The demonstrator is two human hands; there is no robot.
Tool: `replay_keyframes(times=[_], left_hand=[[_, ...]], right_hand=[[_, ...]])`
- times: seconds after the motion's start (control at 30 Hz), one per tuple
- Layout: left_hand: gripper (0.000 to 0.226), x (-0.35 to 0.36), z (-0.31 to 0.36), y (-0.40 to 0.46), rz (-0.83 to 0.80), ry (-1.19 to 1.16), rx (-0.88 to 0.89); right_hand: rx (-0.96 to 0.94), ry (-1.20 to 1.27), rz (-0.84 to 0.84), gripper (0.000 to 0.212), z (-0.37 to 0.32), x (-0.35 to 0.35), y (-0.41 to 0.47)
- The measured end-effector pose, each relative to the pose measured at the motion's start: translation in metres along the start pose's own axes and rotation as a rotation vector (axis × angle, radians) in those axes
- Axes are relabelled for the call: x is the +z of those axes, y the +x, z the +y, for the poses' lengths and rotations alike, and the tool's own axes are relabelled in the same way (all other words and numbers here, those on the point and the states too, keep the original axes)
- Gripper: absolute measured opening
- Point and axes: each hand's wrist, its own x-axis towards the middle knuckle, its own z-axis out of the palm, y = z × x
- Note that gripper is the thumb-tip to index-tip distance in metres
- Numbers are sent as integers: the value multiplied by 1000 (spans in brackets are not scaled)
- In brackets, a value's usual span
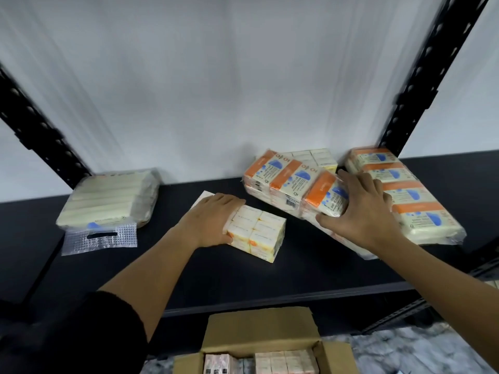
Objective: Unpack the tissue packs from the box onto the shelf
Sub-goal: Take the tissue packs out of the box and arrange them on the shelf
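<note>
Nearest me, below the black shelf (270, 276), the cardboard box (259, 330) stands open with tissue packs (286, 361) still inside. On the shelf, my left hand (210, 220) lies flat over a small yellow-white tissue bundle (256, 233), thumb against its near side. Right of that bundle, my right hand (361, 211) spreads over an orange-topped tissue pack (326, 195), fingers curled on its edges. Left of the bundle, well apart, lies a pale wrapped pack (113, 198).
</note>
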Motion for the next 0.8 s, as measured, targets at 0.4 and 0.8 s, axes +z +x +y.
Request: replay_keyframes(times=[0.4,0.8], left_hand=[[76,-19,-36,36,196,-37,-309],[70,-25,-74,59,162,-62,-429]], right_hand=[[91,85,188,98,13,-16,15],[135,77,197,100,21,-27,15]])
